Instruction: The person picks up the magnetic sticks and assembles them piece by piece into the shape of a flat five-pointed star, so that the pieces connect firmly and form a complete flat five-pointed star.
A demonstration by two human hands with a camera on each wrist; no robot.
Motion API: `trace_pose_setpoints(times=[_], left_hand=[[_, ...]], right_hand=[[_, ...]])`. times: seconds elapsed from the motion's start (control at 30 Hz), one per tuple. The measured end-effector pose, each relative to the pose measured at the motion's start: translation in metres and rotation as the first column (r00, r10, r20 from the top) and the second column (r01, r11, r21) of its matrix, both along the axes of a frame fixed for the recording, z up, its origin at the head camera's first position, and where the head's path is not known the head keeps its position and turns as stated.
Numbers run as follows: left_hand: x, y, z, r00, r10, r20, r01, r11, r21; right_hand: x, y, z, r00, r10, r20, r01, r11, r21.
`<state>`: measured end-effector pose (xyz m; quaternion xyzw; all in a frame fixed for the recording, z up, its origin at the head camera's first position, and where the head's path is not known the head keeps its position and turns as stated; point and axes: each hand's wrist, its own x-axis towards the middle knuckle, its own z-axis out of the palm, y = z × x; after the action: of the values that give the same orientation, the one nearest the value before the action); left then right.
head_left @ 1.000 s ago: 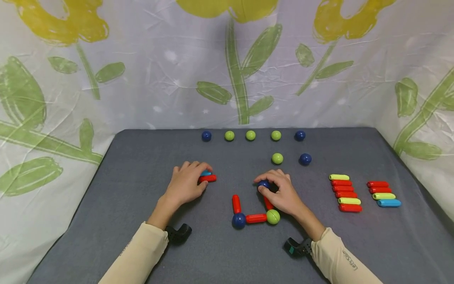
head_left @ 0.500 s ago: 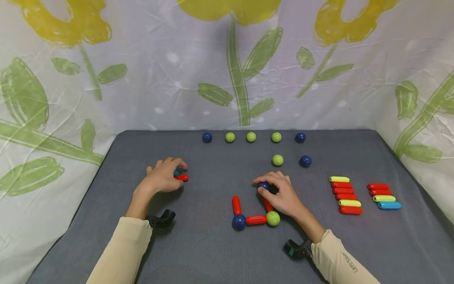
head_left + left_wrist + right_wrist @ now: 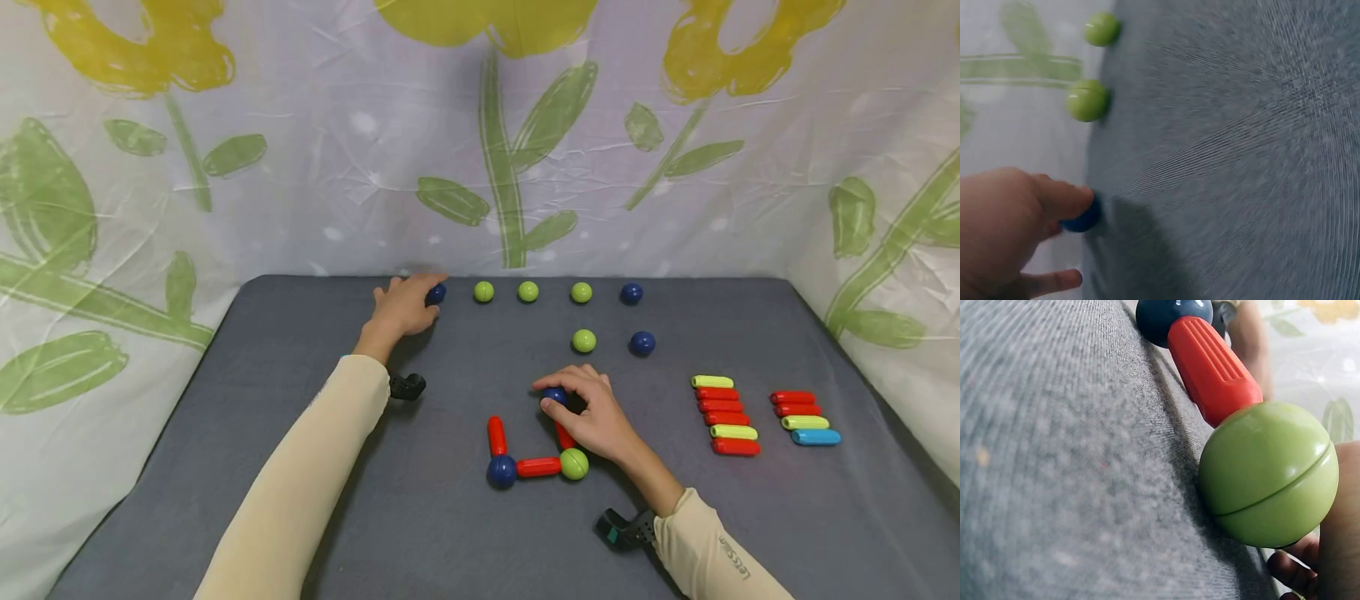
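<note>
At the back left of the table, my left hand reaches to a blue ball. Its fingers extend at the ball, and in the left wrist view one fingertip overlaps the ball while another digit stands apart. My right hand pinches another blue ball between thumb and fingers. A red rod runs from beneath that hand to a green ball. From there a second red rod joins a blue ball, with an upright-pointing red rod at its far side.
Green balls and blue balls stand in rows at the back. On the right lie two columns of red, yellow and blue rods. A bit of blue shows beside my left sleeve. A patterned cloth hangs behind.
My left hand slid a red and a blue rod leftward, let them go, then moved up and right to the back blue ball. The right hand stayed at its ball.
</note>
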<state>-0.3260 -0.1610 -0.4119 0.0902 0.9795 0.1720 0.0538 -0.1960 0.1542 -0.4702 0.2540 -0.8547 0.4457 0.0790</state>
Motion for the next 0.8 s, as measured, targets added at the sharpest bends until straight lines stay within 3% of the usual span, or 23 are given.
trace_pose_setpoints(times=[0.07, 0.17, 0.33, 0.43, 0.57, 0.7, 0.8], left_hand=[[0.0, 0.004, -0.004, 1.0, 0.022, -0.017, -0.023, 0.999, -0.03], [0.008, 0.009, -0.009, 0.997, 0.028, -0.073, -0.033, 0.998, -0.062], [0.039, 0.014, -0.015, 0.993, -0.017, -0.116, 0.01, 0.998, -0.056], [0.061, 0.015, -0.018, 0.992, -0.052, -0.118, 0.047, 0.998, -0.043], [0.087, 0.019, -0.019, 0.984, -0.122, -0.127, 0.116, 0.992, -0.054], [0.107, 0.021, -0.019, 0.967, -0.223, -0.119, 0.221, 0.975, -0.032], [0.117, 0.022, -0.021, 0.947, -0.306, -0.098, 0.312, 0.949, 0.047]], right_hand=[[0.0, 0.0, -0.001, 1.0, 0.002, 0.003, -0.002, 1.0, -0.002], [0.0, 0.0, 0.0, 1.0, 0.008, 0.015, -0.008, 1.0, -0.01], [0.0, 0.0, 0.004, 0.998, 0.032, 0.062, -0.029, 0.998, -0.053], [0.004, -0.004, 0.012, 0.998, 0.042, 0.039, -0.041, 0.999, -0.03], [0.016, -0.019, 0.03, 0.994, 0.096, -0.056, -0.086, 0.984, 0.155], [0.034, -0.037, 0.042, 0.981, 0.176, -0.081, -0.134, 0.918, 0.374], [0.043, -0.047, 0.045, 0.982, 0.186, -0.046, -0.145, 0.877, 0.457]])
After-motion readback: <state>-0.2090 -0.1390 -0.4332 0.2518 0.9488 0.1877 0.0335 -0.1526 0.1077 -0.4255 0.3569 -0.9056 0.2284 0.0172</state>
